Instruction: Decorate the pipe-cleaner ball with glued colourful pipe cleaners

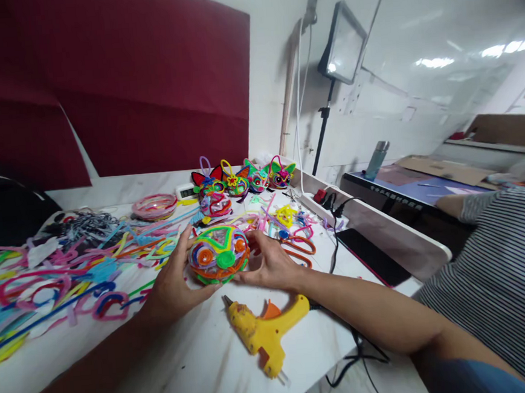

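Between my two hands is a round animal-face ornament [225,259] made of coloured pipe cleaners, with orange eyes and a green nose turned toward me. My left hand [173,283] grips its left side, thumb underneath. On the opposite side, my right hand [272,262] holds it with thumb and fingers. A yellow hot glue gun [266,329] lies on the white table just below, its nozzle pointing up and left. Orange-handled scissors [300,249] rest beyond my right wrist, partly covered by it.
Loose pipe cleaners [91,276] spread over the left of the table. Several finished cat-face ornaments [235,183] stand at the back. A black phone [371,257] lies by the low partition [383,226]. Cables hang off the front edge. A person in a striped top [513,261] is at the right.
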`<state>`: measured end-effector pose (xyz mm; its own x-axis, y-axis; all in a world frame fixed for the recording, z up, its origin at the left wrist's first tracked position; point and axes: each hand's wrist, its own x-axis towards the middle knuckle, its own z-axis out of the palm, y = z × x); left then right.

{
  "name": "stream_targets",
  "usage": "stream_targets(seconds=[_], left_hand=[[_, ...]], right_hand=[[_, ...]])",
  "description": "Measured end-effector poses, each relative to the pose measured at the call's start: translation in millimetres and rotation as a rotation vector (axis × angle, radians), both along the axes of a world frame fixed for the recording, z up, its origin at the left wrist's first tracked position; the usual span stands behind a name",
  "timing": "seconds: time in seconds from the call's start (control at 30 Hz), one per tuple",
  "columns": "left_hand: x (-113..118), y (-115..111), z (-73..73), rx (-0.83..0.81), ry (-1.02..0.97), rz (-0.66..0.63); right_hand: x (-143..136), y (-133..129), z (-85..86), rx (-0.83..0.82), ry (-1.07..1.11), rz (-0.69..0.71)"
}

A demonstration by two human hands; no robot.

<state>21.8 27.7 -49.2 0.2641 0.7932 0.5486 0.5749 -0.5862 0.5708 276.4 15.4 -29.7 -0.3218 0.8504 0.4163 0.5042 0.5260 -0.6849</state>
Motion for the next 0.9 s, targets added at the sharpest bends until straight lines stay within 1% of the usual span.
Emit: stream_targets(seconds=[0.2,0.37,0.47,0.73,0.9], left_hand=[[-1,2,-6.3,0.027,-0.048,0.014],[0,-5,-0.3,-0.04,-0.038,-0.024],[1,-8,2.6,-0.049,-0.041,-0.022],[3,-9,2.8,-0.005,-0.012,-0.004],[4,-9,1.3,0.058,0.01,-0.004]], right_hand=[[-1,-1,1.4,0.004,0.016,0.008],[0,0,-0.9,0.0,0.042,0.028],[0,1,-2.3,0.014,0.055,0.038],[-1,-1,-1.1,0.003,0.06,0.025],[-1,-3,-1.2,-0.01,0.075,0.018]])
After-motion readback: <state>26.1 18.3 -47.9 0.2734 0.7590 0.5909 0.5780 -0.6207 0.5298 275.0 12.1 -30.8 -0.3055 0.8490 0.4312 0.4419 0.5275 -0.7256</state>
